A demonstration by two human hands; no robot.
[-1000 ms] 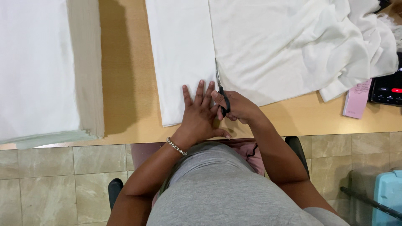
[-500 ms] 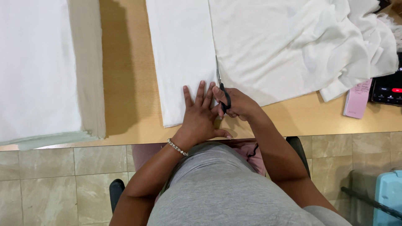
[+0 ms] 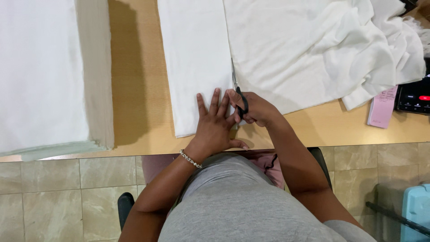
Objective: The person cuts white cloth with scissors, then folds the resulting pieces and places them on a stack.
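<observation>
Here the left hand [image 3: 216,123] lies flat on white cloth [image 3: 197,54], right hand [image 3: 255,110] gripping scissors [image 3: 237,89].

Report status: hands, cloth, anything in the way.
Left hand flat on white cloth. Right hand grips scissors at the cloth's edge. Cutting line unobstructed.

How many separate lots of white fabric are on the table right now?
3. A tall squared stack at the far left; a flat folded strip under the left hand; a loose crumpled sheet at right, beside the scissors. More may lie outside the frame.
</observation>
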